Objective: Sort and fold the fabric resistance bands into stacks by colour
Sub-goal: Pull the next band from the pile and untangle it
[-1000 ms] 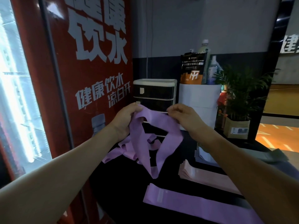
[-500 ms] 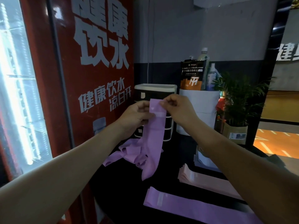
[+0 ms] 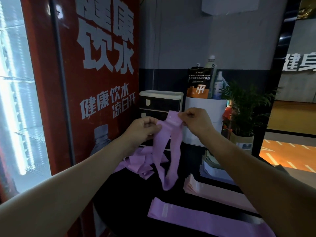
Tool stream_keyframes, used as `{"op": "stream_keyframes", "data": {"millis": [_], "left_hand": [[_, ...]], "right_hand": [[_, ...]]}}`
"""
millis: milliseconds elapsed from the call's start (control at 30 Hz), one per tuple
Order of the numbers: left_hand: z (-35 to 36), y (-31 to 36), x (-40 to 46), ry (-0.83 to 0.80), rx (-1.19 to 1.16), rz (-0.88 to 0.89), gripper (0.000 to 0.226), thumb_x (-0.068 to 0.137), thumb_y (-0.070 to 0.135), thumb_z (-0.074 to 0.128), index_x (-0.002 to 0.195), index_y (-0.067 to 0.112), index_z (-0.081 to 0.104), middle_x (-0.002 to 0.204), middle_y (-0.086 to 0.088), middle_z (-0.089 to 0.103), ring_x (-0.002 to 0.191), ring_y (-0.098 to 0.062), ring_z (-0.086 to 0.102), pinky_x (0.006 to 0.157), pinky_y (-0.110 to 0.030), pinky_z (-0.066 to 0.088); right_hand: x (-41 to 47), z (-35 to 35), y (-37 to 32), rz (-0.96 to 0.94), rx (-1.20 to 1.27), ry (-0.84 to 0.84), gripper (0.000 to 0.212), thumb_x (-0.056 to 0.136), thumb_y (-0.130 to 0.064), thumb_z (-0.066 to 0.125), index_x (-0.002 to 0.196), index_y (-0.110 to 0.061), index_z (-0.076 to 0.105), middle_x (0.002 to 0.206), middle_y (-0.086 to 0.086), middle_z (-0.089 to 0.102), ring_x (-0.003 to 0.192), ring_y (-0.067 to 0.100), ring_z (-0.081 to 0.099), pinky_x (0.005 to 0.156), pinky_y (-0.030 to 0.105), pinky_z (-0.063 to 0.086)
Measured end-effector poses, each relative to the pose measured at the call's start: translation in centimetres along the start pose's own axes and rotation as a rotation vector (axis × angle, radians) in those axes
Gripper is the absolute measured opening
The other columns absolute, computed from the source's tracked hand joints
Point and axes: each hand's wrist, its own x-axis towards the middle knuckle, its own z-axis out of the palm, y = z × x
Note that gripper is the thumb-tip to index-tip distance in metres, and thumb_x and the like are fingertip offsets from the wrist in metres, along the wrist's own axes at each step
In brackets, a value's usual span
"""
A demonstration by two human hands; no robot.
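Nearest, flat on the dark table (image 3: 130,211): a folded purple band (image 3: 196,218), long axis running left to right; just behind, a pink stack (image 3: 210,190). Farther, held up above the table: a purple loop (image 3: 166,151), pinched at its top by left hand (image 3: 143,129) and right hand (image 3: 195,124), close together, hanging long axis down. Probably light, limp, stretchy; best gripped at the stitched top. Beyond, a loose purple heap (image 3: 136,161).
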Motion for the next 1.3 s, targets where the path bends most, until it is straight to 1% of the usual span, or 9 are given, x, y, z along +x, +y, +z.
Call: {"op": "stream_keyframes", "data": {"millis": [133, 233, 433, 567, 733, 900, 1033, 1133, 1300], "left_hand": [[0.3, 0.9, 0.1, 0.021, -0.004, 0.025, 0.011, 0.09, 0.004, 0.056, 0.084, 0.013, 0.06, 0.08, -0.002, 0.063, 0.075, -0.011, 0.06, 0.074, -0.023, 0.053], [0.5, 1.2, 0.0, 0.016, 0.005, 0.051, 0.01, 0.091, 0.006, 0.055, 0.086, 0.013, 0.061, 0.085, -0.003, 0.065, 0.079, -0.011, 0.062, 0.077, -0.026, 0.053], [0.2, 1.0, -0.3, 0.023, 0.06, 0.04, 0.008, 0.094, 0.017, 0.053, 0.093, 0.016, 0.061, 0.095, -0.011, 0.061, 0.088, -0.021, 0.056, 0.085, -0.038, 0.048], [0.8, 0.8, -0.8, -0.02, 0.18, 0.005, 0.022, 0.089, 0.018, 0.062, 0.108, 0.011, 0.055, 0.097, -0.006, 0.06, 0.088, -0.018, 0.057, 0.077, -0.028, 0.049], [1.5, 1.1, -1.0, 0.307, 0.258, 0.225, 0.022, 0.086, 0.015, 0.065, 0.103, 0.016, 0.051, 0.096, 0.0, 0.051, 0.083, -0.008, 0.052, 0.068, -0.011, 0.046], [2.4, 2.2, -1.3, 0.091, 0.37, 0.38, 0.034, 0.078, 0.012, 0.073, 0.105, 0.013, 0.053, 0.103, 0.001, 0.06, 0.092, -0.007, 0.06, 0.079, -0.017, 0.052], [2.5, 2.6, -0.8, 0.161, 0.304, 0.42, 0.023, 0.082, 0.002, 0.066, 0.102, 0.009, 0.057, 0.097, 0.004, 0.06, 0.09, -0.005, 0.06, 0.081, -0.02, 0.052], [2.5, 3.3, -0.6, 0.22, 0.241, 0.395, 0.017, 0.091, 0.009, 0.057, 0.108, 0.006, 0.062, 0.097, 0.002, 0.064, 0.089, -0.003, 0.06, 0.076, -0.013, 0.049], [2.7, 4.7, -0.3, 0.235, 0.241, 0.337, 0.023, 0.094, 0.004, 0.049, 0.113, 0.011, 0.062, 0.098, 0.002, 0.067, 0.084, 0.0, 0.061, 0.071, -0.012, 0.047]], "right_hand": [[-0.8, 0.4, -1.1, -0.116, -0.101, 0.001, 0.021, 0.09, -0.03, 0.06, 0.097, -0.01, 0.062, 0.085, -0.001, 0.06, 0.078, 0.011, 0.055, 0.066, 0.019, 0.043], [-1.7, 1.0, -2.6, -0.258, -0.165, -0.172, 0.024, 0.089, -0.034, 0.06, 0.093, -0.011, 0.066, 0.082, -0.003, 0.062, 0.075, 0.007, 0.057, 0.066, 0.017, 0.045], [-1.7, 1.6, -3.0, -0.283, -0.182, -0.118, 0.013, 0.091, -0.014, 0.057, 0.091, -0.008, 0.068, 0.084, -0.001, 0.063, 0.069, 0.002, 0.053, 0.061, 0.007, 0.041], [-1.5, 1.5, -3.1, -0.207, -0.173, -0.048, 0.02, 0.095, -0.014, 0.049, 0.098, -0.005, 0.067, 0.087, 0.004, 0.063, 0.074, 0.012, 0.055, 0.062, 0.016, 0.041], [-1.5, 1.0, -3.2, -0.099, -0.085, -0.03, 0.023, 0.095, -0.013, 0.049, 0.091, 0.001, 0.068, 0.083, 0.016, 0.064, 0.073, 0.023, 0.059, 0.069, 0.03, 0.051], [-1.4, 0.9, -4.1, -0.046, 0.051, -0.049, 0.019, 0.089, -0.017, 0.061, 0.084, -0.002, 0.07, 0.086, 0.02, 0.068, 0.087, 0.035, 0.066, 0.084, 0.05, 0.054], [-1.4, 0.5, -4.8, -0.027, 0.148, -0.098, 0.023, 0.093, -0.022, 0.056, 0.075, -0.013, 0.067, 0.08, 0.013, 0.069, 0.079, 0.026, 0.066, 0.085, 0.042, 0.055], [-1.4, -0.4, -5.2, -0.095, 0.112, -0.142, 0.024, 0.096, -0.019, 0.05, 0.089, -0.007, 0.069, 0.081, 0.005, 0.069, 0.074, 0.014, 0.064, 0.076, 0.027, 0.051], [-1.1, -1.9, -5.8, -0.317, -0.164, 0.022, 0.015, 0.092, -0.015, 0.056, 0.104, -0.01, 0.064, 0.091, -0.002, 0.06, 0.072, 0.002, 0.051, 0.061, 0.002, 0.039]]}}
